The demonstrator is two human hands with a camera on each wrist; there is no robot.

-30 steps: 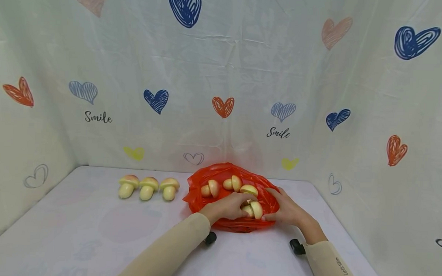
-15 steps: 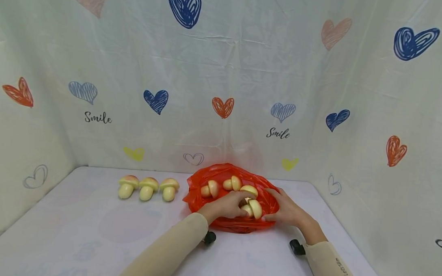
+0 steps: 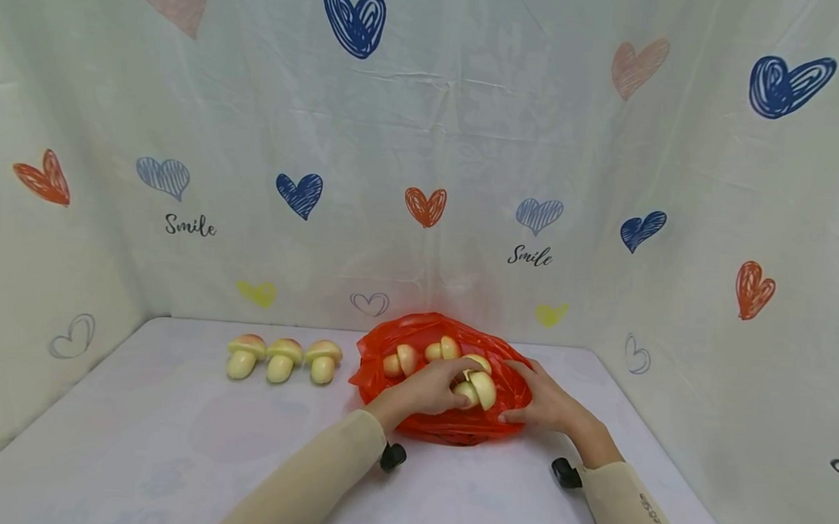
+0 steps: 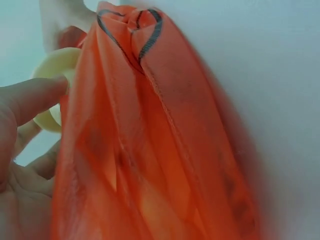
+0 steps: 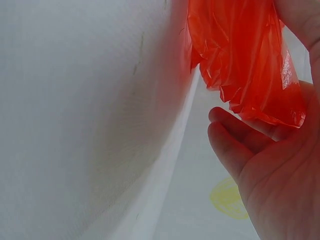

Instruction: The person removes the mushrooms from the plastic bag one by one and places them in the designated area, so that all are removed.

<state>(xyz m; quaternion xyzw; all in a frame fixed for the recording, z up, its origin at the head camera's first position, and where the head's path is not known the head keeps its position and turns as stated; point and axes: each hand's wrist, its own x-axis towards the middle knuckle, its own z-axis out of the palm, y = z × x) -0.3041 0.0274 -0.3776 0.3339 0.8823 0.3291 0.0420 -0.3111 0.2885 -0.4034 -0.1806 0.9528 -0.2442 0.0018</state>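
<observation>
A red plastic bag [image 3: 448,429] lies with its mouth open toward me. Inside it, my left hand [image 3: 422,389] pinches a toy mushroom [image 3: 484,389] between thumb and fingers; its pale cap also shows beside the thumb in the left wrist view [image 4: 47,67]. My right hand [image 3: 550,398] holds the bag's right side, thumb at the near rim and fingers spread along the far part. The right wrist view has that hand [image 5: 280,160] curved around the red film. Other mushrooms in the bag are one at the left [image 3: 400,361], one at the back [image 3: 443,348] and one partly hidden behind the left hand.
Three more toy mushrooms stand in a row left of the bag: one [image 3: 246,356], a middle one [image 3: 284,360] and one nearest the bag [image 3: 323,361]. The white table [image 3: 177,438] meets a heart-printed curtain [image 3: 431,124] behind and at both sides.
My left hand has shifted slightly left and up with the pinched mushroom, which sits a little higher in the bag. The right hand stays at the bag's edge.
</observation>
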